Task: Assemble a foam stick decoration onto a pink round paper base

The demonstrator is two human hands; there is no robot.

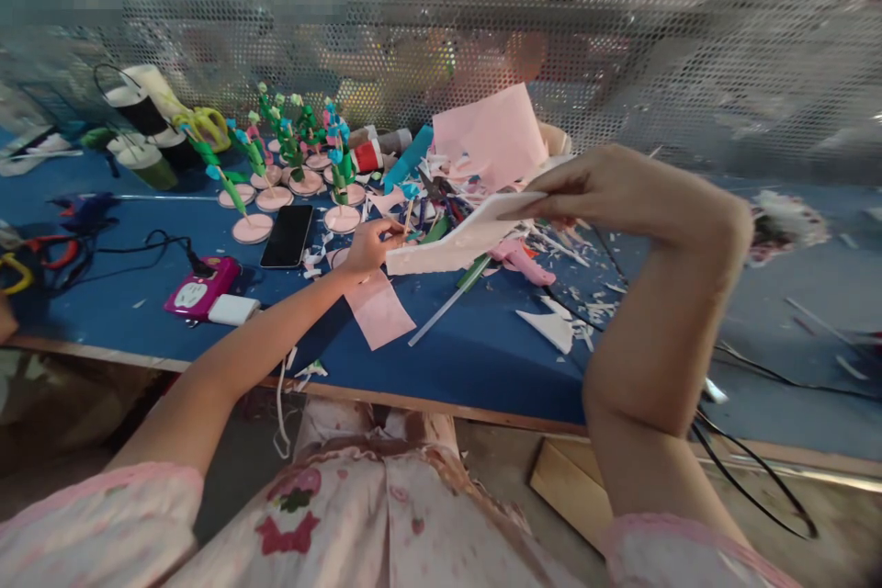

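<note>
My right hand [561,188] reaches over from the right and pinches the end of a long pale foam-like strip [447,250], held tilted above the table. The strip's other end comes close to my left hand [372,245], whose fingers are closed around a thin wooden stick [409,215] standing roughly upright. Below my left hand lies a piece of pink paper [380,310]. A translucent stick [441,317] lies under the strip, beside a pink tool [522,261] that looks like a glue gun, partly hidden.
Several small paper-flower stands on round pink bases [343,220] fill the back left. A black phone [287,236] and a magenta power socket [203,288] lie nearer. Scraps and a pink sheet [486,133] are heaped in the middle. Behind rises a perforated metal screen [386,28].
</note>
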